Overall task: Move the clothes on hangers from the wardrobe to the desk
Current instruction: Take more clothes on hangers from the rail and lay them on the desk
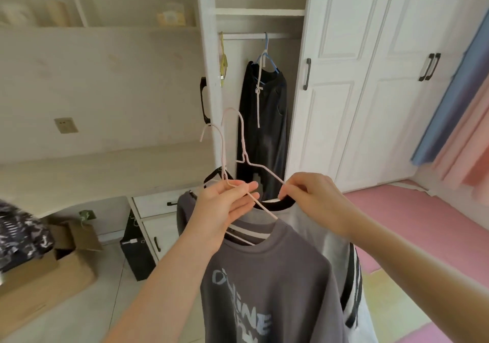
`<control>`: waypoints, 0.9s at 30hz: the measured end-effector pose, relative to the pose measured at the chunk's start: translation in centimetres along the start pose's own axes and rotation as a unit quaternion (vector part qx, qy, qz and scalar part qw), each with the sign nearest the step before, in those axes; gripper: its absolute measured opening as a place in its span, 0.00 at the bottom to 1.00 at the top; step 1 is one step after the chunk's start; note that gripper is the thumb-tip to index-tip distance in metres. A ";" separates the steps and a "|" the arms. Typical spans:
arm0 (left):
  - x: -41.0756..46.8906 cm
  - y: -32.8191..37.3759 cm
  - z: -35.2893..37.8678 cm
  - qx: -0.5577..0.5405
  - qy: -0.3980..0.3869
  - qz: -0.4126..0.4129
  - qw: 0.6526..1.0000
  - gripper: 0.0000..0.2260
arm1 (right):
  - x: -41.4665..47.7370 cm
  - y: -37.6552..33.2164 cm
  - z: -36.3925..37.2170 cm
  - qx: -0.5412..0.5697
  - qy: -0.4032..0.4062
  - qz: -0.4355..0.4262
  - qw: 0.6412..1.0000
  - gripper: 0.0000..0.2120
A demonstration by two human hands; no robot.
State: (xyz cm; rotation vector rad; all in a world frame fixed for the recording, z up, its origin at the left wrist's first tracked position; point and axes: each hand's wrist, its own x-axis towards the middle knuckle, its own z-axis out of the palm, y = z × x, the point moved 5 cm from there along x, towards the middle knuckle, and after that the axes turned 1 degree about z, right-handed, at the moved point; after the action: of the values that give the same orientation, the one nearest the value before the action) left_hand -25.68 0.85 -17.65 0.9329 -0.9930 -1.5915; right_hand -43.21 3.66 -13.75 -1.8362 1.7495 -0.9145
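Note:
My left hand (pixel 227 208) holds a pale pink wire hanger (pixel 221 144) that carries a grey printed sweatshirt (pixel 267 284). My right hand (pixel 309 197) pinches the shoulder of a second pink hanger (pixel 242 136), which bears a light grey shirt with black collar and striped sleeve (pixel 328 239). Both garments hang in front of me, out of the wardrobe. In the open wardrobe (pixel 260 12) dark trousers (pixel 264 120) stay on a blue hanger (pixel 268 57) on the rail. The desk (pixel 92 176) lies to the left.
A yellow hanger (pixel 223 59) hangs at the rail's left end. Under the desk stand a cardboard box (pixel 47 271), a black computer case (pixel 135 245) and white drawers (pixel 156 205). A patterned cloth (pixel 18 234) lies at the far left. Shut wardrobe doors (pixel 370 78) and pink floor mats (pixel 412 221) are to the right.

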 end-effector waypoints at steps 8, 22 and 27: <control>-3.4 0.8 -3.0 0.022 0.159 0.103 0.982 0.04 | -0.1 -3.6 4.0 -0.005 -0.027 -0.154 0.988 0.09; -10.5 5.3 -12.7 -0.005 0.308 0.185 0.933 0.06 | -1.1 -11.0 14.4 0.049 -0.112 -0.300 0.946 0.08; -12.9 6.5 -17.8 -0.043 0.348 0.193 0.916 0.03 | -2.0 -14.2 19.4 0.039 -0.146 -0.356 0.922 0.10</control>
State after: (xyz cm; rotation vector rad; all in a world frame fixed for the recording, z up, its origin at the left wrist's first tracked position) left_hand -4.51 9.61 -16.93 1.0550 -0.5433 -0.8535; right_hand -19.35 4.64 -17.22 -2.4477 0.8415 -0.8680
